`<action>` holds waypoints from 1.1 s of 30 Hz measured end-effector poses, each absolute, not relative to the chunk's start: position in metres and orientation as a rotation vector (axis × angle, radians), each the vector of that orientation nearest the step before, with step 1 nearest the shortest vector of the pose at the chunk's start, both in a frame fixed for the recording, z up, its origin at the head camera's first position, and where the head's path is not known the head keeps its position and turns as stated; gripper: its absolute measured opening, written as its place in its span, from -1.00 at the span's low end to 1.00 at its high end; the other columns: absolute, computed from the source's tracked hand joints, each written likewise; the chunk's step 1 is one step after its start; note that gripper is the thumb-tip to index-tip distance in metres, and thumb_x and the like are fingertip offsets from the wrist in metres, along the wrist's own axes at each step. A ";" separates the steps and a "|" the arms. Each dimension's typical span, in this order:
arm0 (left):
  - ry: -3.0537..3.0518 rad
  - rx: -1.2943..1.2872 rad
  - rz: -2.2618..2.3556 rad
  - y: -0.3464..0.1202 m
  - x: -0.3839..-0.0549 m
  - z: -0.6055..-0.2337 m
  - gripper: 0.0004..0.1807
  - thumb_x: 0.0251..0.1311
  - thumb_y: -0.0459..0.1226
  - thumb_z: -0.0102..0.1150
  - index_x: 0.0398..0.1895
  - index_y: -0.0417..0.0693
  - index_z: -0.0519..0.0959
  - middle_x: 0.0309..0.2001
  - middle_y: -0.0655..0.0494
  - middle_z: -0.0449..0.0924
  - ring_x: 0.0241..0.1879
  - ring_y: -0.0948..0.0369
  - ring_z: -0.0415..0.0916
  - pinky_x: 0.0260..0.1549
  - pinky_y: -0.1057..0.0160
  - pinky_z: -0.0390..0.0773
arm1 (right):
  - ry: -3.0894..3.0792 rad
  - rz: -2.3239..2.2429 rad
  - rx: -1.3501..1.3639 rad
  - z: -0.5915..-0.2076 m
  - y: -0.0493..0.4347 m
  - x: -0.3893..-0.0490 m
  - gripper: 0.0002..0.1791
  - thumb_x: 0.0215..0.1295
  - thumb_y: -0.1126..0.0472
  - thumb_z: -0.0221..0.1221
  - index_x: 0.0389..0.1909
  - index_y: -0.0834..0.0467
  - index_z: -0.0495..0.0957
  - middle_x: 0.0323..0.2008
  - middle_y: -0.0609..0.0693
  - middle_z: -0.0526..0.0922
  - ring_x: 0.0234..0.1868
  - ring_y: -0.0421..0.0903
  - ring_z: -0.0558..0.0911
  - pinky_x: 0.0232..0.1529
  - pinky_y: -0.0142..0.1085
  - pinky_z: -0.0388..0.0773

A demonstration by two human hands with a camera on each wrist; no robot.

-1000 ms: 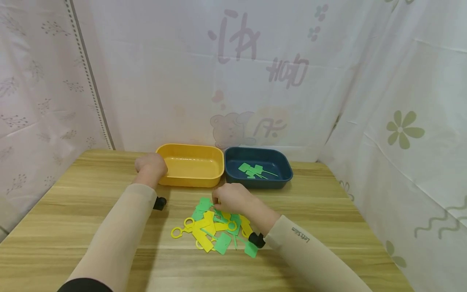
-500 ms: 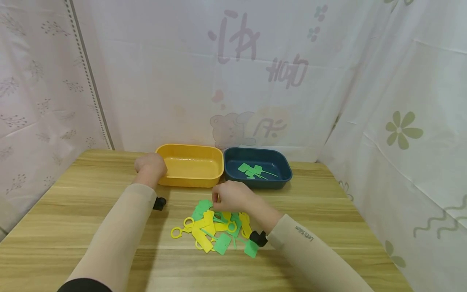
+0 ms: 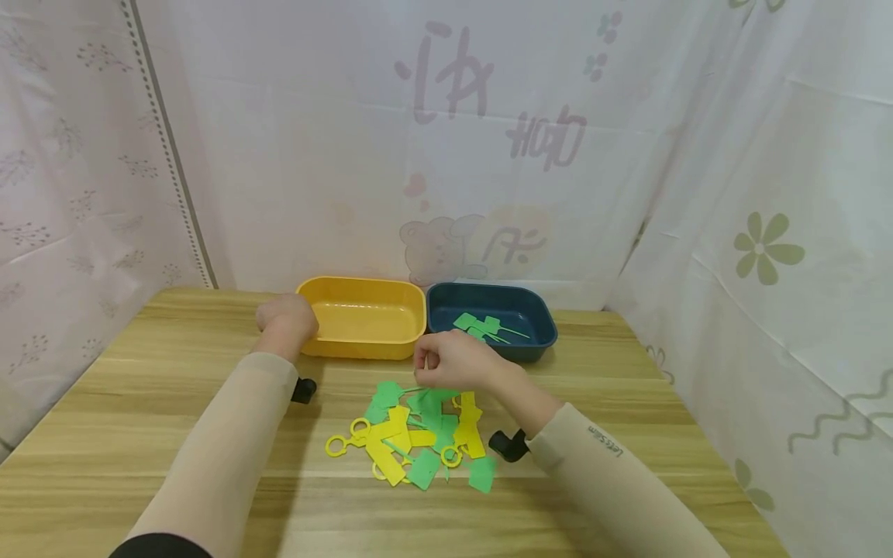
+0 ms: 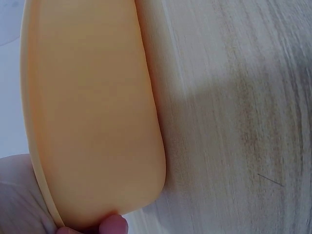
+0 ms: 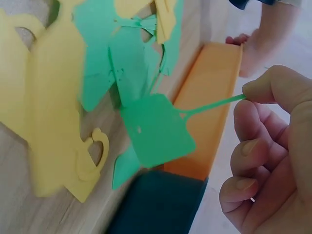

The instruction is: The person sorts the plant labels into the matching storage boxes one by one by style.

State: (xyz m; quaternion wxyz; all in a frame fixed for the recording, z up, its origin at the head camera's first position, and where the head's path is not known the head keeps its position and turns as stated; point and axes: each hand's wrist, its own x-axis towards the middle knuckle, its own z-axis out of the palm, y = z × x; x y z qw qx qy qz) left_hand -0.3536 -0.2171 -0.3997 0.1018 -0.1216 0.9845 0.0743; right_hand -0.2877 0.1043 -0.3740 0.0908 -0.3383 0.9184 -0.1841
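Note:
Between thumb and index finger, my right hand [image 5: 278, 146] pinches the thin stem of a green tag [image 5: 158, 129]; its flat square end hangs over the pile in the right wrist view. In the head view this right hand [image 3: 460, 360] is above the back of the pile, close to the dark blue bin [image 3: 537, 347]. Yellow tags with ring ends [image 3: 385, 459] and green tags [image 3: 423, 467] lie overlapping below it. My left hand [image 3: 287, 319] grips the left end of the yellow bin [image 3: 363, 349], with fingertips [image 4: 114, 224] showing on its outer wall.
Several green tags [image 3: 491, 324] lie inside the dark blue bin, which stands right beside the yellow one. Both bins are near the back of the wooden table [image 3: 614, 434], in front of a printed curtain [image 3: 314, 170].
My right hand has lifted slightly and moved right, away from the pile. Yellow and green tags at the pile's right side have shifted. The left hand has stayed on the yellow bin.

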 end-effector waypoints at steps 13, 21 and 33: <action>2.909 -0.339 0.270 -0.219 -0.354 -0.401 -0.55 0.48 -0.22 0.04 0.17 -0.45 0.64 0.23 -0.38 0.65 0.01 -0.06 0.65 -0.19 0.05 0.68 | 2.789 -0.830 -0.941 -0.356 0.127 -0.301 -0.95 0.45 0.12 0.34 -0.20 -0.01 0.67 -0.47 -0.12 0.60 -0.46 -0.15 0.53 -0.31 -0.30 0.52; 2.905 -0.368 0.341 -0.221 -0.360 -0.406 -0.50 0.51 -0.24 0.03 0.26 -0.53 0.54 0.32 -0.41 0.57 0.07 -0.10 0.65 -0.04 -0.01 0.66 | 2.942 -1.030 -0.839 -0.345 0.143 -0.309 -0.92 0.49 0.10 0.32 -0.16 0.00 0.68 -0.51 -0.09 0.59 -0.57 -0.09 0.47 -0.44 -0.26 0.42; 2.876 -0.336 0.406 -0.219 -0.354 -0.403 -0.35 0.59 -0.24 0.02 0.46 -0.68 0.26 0.49 -0.52 0.31 0.22 -0.23 0.61 0.17 -0.14 0.61 | 3.102 -1.125 -0.571 -0.346 0.169 -0.325 -0.83 0.59 0.03 0.26 -0.06 0.04 0.68 -0.48 -0.04 0.59 -0.57 -0.03 0.44 -0.46 -0.20 0.40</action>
